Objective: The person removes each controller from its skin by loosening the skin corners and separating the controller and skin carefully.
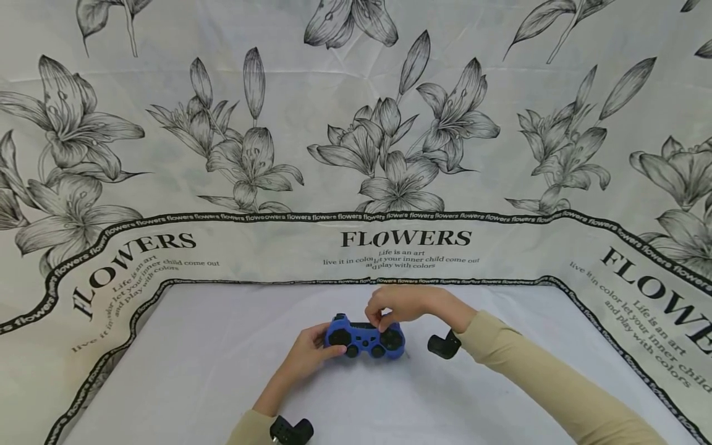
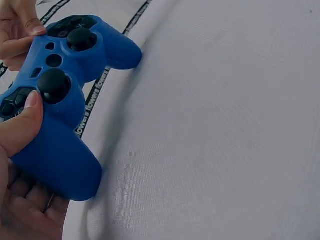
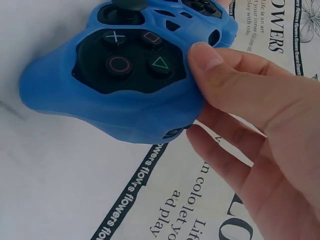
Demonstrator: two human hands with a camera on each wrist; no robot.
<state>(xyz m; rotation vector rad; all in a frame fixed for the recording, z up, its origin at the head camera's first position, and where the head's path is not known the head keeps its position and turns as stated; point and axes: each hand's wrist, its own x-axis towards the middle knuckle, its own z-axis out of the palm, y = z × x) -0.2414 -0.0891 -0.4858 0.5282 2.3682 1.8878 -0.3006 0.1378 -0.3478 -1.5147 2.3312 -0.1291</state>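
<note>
A game controller (image 1: 364, 334) in a blue rubbery cover, with black sticks and buttons, is between both hands above the white cloth. My left hand (image 1: 309, 356) grips its left end. In the left wrist view the left thumb (image 2: 25, 122) presses on the front by the direction pad, with the other fingers underneath. My right hand (image 1: 402, 303) pinches the controller's far edge near the right button cluster. The right wrist view shows the right thumb (image 3: 215, 70) on the blue cover (image 3: 55, 85) beside the triangle button, with fingers behind the edge.
A white cloth (image 1: 194, 371) covers the table. Behind it and along both sides runs a flower-printed fabric (image 1: 300, 247) with a black lettered border. Black wrist cameras sit on the left wrist (image 1: 292, 431) and right wrist (image 1: 444, 345).
</note>
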